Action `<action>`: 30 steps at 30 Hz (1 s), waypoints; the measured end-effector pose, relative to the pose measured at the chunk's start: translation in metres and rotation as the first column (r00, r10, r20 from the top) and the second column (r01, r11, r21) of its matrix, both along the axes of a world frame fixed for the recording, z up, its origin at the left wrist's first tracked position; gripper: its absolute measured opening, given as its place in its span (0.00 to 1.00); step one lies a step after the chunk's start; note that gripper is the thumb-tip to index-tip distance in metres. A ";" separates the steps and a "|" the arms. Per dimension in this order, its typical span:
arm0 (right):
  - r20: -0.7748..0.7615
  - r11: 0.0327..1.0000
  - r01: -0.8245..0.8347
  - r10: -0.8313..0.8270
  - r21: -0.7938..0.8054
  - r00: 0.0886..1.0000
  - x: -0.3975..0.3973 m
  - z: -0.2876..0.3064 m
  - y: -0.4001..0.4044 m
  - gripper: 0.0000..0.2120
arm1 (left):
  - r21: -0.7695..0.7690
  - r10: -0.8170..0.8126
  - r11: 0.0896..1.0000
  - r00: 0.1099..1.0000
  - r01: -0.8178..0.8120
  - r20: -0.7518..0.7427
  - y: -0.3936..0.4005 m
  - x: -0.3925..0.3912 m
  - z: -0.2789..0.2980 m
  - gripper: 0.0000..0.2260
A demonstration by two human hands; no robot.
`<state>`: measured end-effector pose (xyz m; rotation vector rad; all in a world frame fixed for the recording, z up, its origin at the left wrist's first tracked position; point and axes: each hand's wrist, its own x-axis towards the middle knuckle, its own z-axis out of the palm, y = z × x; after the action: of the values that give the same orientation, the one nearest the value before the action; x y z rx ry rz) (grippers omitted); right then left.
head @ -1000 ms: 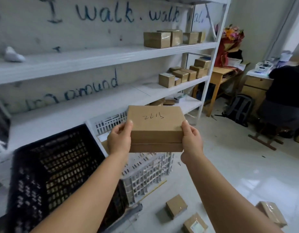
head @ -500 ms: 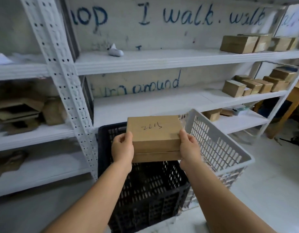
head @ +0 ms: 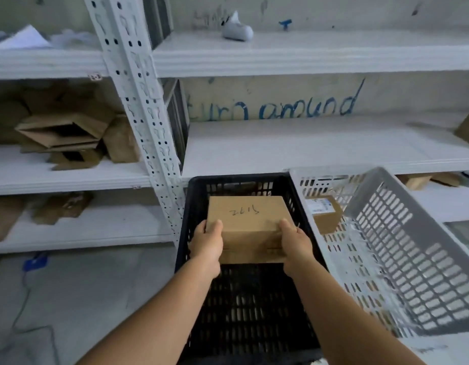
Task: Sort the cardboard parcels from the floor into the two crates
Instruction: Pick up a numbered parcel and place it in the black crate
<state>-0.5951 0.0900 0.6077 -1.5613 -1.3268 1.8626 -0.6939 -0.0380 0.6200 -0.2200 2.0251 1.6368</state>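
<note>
Lower now than half a second ago, the cardboard parcel (head: 247,219) has come down from in front of the shelving to hang inside the mouth of the black crate (head: 193,233), and the view has tipped down with it. Both hands are clamped on it: the left hand (head: 208,245) wraps the near left corner, the right hand (head: 294,242) the near right corner, fingers curled under and thumbs on top beside the handwritten number. It is not yet set down, so I judge this parcel about to be dropped off. As for what the crates hold, the black one looks bare beneath the parcel, though its floor is dark and partly hidden by the arms. The white crate (head: 402,233), touching the black crate's right wall, already holds one labelled box (head: 327,216) near its far left corner. How many parcels remain on the floor cannot be told from here.
</note>
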 end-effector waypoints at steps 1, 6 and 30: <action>0.014 1.000 -0.018 0.018 -0.012 1.000 -0.007 -0.008 0.008 0.25 | -0.015 0.042 0.999 0.998 -0.042 0.035 0.008 -0.005 -0.009 0.21; 0.070 0.993 -0.055 0.062 -0.102 0.996 -0.039 -0.054 0.038 0.29 | -0.081 0.233 0.972 0.958 -0.222 0.169 0.043 -0.017 -0.044 0.20; 0.239 0.973 -0.148 0.188 -0.178 0.953 -0.132 -0.190 0.053 0.17 | -0.113 0.429 0.899 0.804 -0.422 0.411 0.099 -0.073 -0.179 0.20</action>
<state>-0.7267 0.1433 0.4178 -1.8743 -1.4944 1.9626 -0.7673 0.0606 0.4415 -1.0180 1.7206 1.6375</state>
